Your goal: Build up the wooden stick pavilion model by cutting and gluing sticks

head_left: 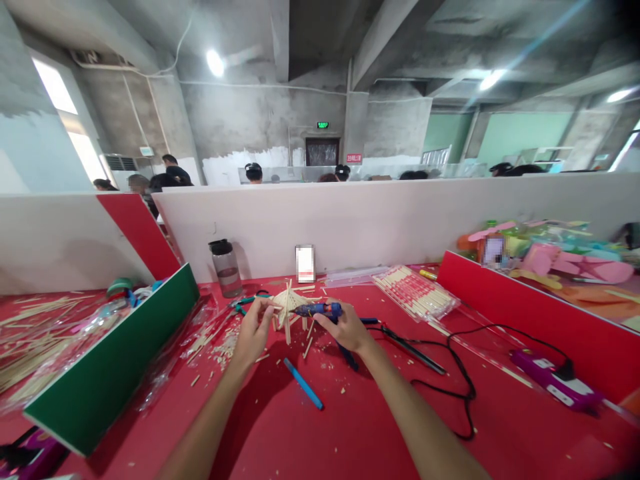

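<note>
Holding the stick structure [289,299] at its left edge, the left hand [255,327] faces the right hand [349,328] gripping a glue gun [316,310].

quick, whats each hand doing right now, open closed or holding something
Left hand: fingertips at the left side of the wooden-stick model; exact grip cannot be told.
Right hand: closed, holding the blue hot glue gun.
</note>
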{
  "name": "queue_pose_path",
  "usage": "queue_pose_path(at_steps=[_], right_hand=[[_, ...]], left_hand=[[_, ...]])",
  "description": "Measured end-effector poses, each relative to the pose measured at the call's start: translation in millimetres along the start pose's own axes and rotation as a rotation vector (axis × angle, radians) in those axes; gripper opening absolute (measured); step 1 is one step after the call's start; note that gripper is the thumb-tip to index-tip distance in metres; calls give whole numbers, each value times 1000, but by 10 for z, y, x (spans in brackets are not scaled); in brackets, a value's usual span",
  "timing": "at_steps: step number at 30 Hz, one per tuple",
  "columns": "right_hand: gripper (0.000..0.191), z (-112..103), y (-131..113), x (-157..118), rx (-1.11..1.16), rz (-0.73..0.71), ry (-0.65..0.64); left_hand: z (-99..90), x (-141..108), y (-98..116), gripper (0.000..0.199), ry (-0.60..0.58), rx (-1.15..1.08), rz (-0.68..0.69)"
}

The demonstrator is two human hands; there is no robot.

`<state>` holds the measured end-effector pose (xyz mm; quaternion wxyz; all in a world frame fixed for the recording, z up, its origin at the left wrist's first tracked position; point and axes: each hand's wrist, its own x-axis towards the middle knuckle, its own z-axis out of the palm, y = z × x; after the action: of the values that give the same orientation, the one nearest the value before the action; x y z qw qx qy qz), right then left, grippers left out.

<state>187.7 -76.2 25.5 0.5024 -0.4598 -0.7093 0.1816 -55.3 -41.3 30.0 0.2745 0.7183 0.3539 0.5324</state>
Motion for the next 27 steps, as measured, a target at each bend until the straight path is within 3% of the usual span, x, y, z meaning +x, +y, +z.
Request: queue_pose_path(at_steps=[6,15,27], right_hand=[[30,7,-7,0,-18,-3,14],[33,-125,-61,19,-76,-16,-61],[33,-65,-60,3,-20,-15,-17]], left_hand=[[-2,-1,-26,17,-1,-15,0],[6,1,16,22,4,-15,0],[0,-4,11,20,8,-25,3]])
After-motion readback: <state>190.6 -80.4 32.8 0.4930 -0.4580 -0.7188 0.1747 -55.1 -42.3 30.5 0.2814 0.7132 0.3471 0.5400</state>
